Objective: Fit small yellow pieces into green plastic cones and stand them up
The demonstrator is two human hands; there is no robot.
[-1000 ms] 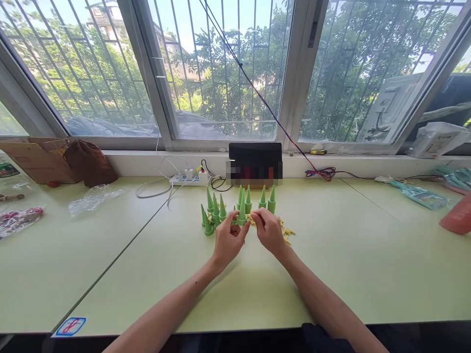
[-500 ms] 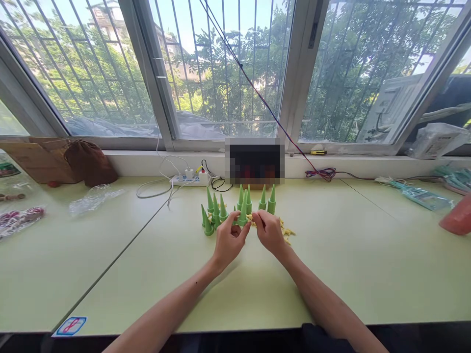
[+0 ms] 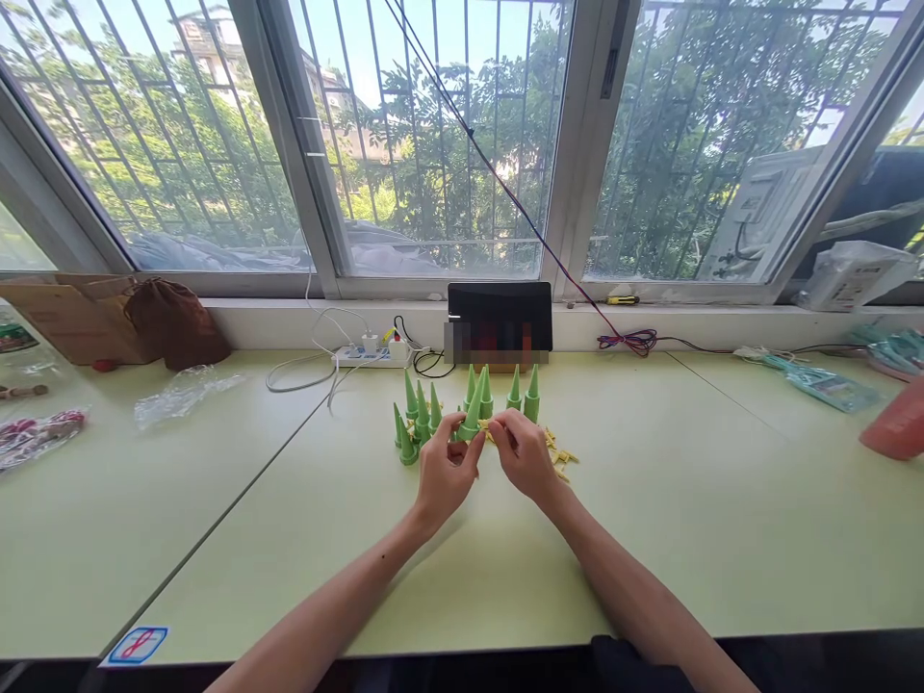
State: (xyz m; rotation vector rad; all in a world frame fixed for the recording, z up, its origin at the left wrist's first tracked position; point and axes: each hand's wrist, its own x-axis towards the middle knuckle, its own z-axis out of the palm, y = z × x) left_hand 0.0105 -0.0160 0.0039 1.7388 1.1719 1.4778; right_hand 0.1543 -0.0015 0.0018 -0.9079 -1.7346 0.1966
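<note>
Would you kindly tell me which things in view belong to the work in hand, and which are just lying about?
Apparently in use:
- green cone, held by the left hand
- yellow pieces, near the right hand
- standing cones

Apparently just lying about:
- brown bag
- cardboard box
- power strip
- yellow knife on the sill

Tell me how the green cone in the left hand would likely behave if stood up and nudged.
The green cone looks stiff: its taper runs straight in the grip of the left hand. It is probably light, since a pinch seems enough to hold it. Nudged near its tip, it might topple, being tall and narrow.
</note>
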